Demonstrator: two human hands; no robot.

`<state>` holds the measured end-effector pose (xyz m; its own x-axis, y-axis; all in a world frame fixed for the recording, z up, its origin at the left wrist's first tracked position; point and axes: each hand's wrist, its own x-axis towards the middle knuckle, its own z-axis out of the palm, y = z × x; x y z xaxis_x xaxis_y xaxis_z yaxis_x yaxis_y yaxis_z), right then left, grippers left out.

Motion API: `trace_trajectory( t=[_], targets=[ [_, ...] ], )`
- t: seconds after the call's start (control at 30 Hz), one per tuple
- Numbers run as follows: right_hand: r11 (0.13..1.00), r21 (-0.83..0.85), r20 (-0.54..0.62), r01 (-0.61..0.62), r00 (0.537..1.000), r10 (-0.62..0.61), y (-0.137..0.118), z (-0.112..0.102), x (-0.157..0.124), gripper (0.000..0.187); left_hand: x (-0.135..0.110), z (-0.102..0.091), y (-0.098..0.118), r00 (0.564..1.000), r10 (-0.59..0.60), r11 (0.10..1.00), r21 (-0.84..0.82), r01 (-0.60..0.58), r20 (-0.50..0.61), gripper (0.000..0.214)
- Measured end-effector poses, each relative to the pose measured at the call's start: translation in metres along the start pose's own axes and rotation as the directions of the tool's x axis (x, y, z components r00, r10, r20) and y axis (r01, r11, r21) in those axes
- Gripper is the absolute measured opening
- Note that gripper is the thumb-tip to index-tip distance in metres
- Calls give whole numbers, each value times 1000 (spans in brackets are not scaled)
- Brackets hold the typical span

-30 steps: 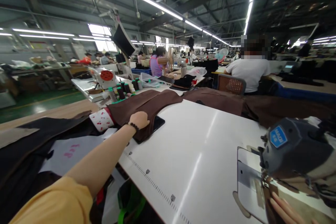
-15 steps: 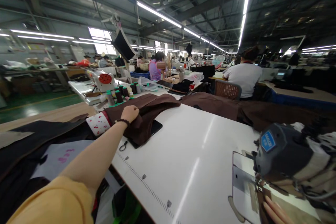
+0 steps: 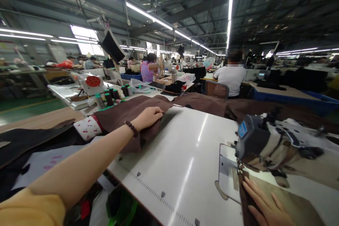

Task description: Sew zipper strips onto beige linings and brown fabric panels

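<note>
My left hand (image 3: 148, 117) reaches out over a stack of brown fabric pieces (image 3: 124, 116) at the left of the white sewing table (image 3: 180, 159). Its fingers pinch the top brown piece at its right edge. My right hand (image 3: 265, 204) lies flat, fingers spread, on a brown fabric piece (image 3: 296, 208) under the sewing machine head (image 3: 262, 141) at the lower right. A beaded bracelet is on my left wrist.
Thread spools (image 3: 111, 97) and another sewing machine (image 3: 90, 83) stand behind the stack. More brown fabric (image 3: 212, 104) lies across the table's far edge. A person in a white shirt (image 3: 230, 77) sits on a chair beyond. Dark fabric (image 3: 23, 141) lies at left.
My left hand slid right along the brown stack and now pinches the top piece's edge. My right hand has come further into view, flat on the fabric by the machine.
</note>
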<state>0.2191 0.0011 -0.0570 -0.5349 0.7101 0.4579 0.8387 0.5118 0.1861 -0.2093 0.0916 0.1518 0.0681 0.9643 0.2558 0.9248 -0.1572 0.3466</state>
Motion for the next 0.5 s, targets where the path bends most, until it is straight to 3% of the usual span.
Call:
trace_trajectory(
  t=[0.07, 0.13, 0.2, 0.27, 0.4, 0.47, 0.5],
  targets=[
    [995, 57, 59, -79, 995, 76, -6, -8, 2, 44, -25, 26, 34, 986, 106, 992, -80, -97, 125, 25],
    [983, 115, 158, -145, 979, 126, -11, -17, 5, 45, -55, 51, 61, 932, 249, 961, -189, -203, 265, 31],
    [962, 168, 267, -214, 950, 164, -15, -26, 9, 46, -85, 75, 79, 801, 462, 879, -319, -355, 381, 39],
    [939, 202, 355, -279, 914, 195, -18, -36, 14, 47, -109, 96, 87, 683, 581, 814, -313, -489, 443, 49],
    [910, 240, 429, -337, 878, 212, -23, -56, 24, 46, -123, 121, 90, 422, 774, 607, -360, -709, 473, 65],
    [901, 258, 433, -349, 875, 215, -24, -62, 27, 46, -116, 124, 90, 360, 800, 560, -379, -737, 480, 64],
    [895, 267, 437, -358, 872, 218, -25, -65, 28, 46, -112, 123, 90, 352, 797, 559, -377, -739, 491, 63]
  ],
)
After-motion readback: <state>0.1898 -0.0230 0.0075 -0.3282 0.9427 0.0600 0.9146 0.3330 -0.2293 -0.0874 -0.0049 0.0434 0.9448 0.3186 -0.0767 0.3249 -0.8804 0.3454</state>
